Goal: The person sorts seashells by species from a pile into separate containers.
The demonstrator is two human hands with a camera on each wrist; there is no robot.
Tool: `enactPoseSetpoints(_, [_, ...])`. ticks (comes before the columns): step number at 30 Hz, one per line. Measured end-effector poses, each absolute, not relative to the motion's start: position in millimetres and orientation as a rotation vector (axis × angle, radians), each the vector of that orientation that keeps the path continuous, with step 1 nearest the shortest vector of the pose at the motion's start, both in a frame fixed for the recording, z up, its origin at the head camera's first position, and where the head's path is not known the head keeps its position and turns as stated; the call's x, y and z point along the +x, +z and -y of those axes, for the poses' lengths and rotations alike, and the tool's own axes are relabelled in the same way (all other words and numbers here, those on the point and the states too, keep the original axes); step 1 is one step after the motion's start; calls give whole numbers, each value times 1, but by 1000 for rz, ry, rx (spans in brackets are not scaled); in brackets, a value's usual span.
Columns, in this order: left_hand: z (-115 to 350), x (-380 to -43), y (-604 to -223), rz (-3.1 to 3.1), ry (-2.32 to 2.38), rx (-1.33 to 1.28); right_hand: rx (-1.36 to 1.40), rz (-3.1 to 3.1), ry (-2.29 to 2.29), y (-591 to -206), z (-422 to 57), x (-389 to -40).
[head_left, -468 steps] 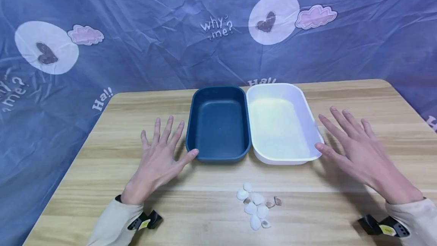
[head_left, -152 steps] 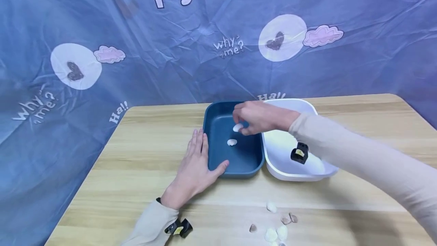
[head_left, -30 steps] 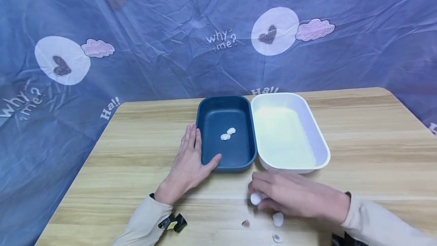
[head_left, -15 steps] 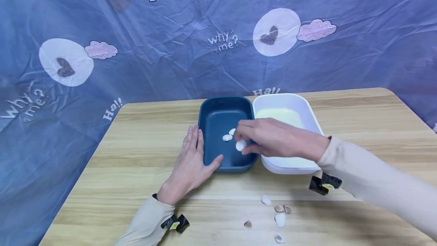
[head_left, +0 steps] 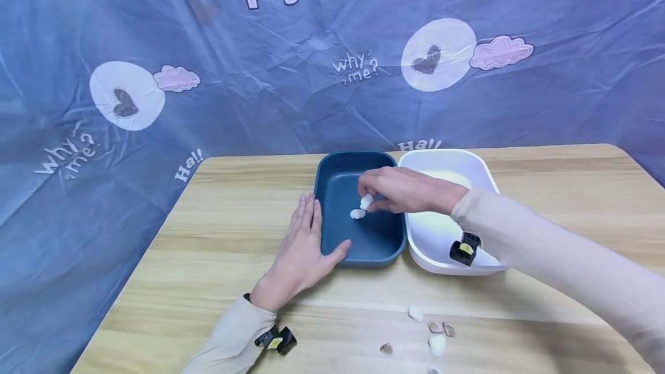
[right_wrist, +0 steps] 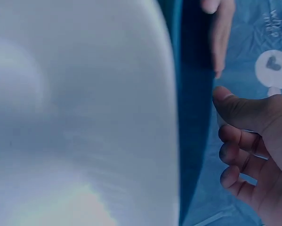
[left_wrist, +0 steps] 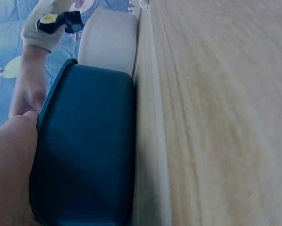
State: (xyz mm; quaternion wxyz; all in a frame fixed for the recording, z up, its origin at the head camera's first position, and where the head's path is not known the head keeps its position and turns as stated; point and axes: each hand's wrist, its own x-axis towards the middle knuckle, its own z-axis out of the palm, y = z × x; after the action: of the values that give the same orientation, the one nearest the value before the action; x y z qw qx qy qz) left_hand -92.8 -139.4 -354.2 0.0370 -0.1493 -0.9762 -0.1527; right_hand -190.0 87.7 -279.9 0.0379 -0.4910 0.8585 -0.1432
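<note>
My right hand (head_left: 402, 189) is over the dark blue tray (head_left: 371, 247), its thumb and fingertips pinching a white seashell (head_left: 366, 202). Part of that shell shows behind the thumb (right_wrist: 237, 108) in the right wrist view. Just beside it, another white scallop-like shell (head_left: 357, 213) lies on the tray floor; the hand covers part of the tray there. My left hand (head_left: 301, 253) rests along the tray's left side with straight fingers, the thumb over the near rim. Closer to me on the wooden table lie white shells (head_left: 437, 345) and small brownish shells (head_left: 386, 349).
A white tray (head_left: 433, 264) stands right against the blue one on its right, partly under my right forearm. Behind the wooden table (head_left: 208, 235) hangs a blue printed cloth (head_left: 291, 91). One more shell (head_left: 433, 370) is cut off at the bottom of the head view.
At first both hands lay spread beside the trays and all shells were on the table. Within the last second my right hand has carried a white shell from the table over the blue tray.
</note>
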Motion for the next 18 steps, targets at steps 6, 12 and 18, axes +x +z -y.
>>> enactPoseSetpoints(6, [140,-93,-357,2971,-461,-459,-1516,-2633,-426,-293,-76,-211])
enactPoseSetpoints(12, [139,-96,-355,2987,-451,-458,-1434,-2607,-413,-303,-66,-222])
enactPoseSetpoints(18, [138,-95,-355,2986,-452,-449,-1402,-2567,-397,-314,-61,-230])
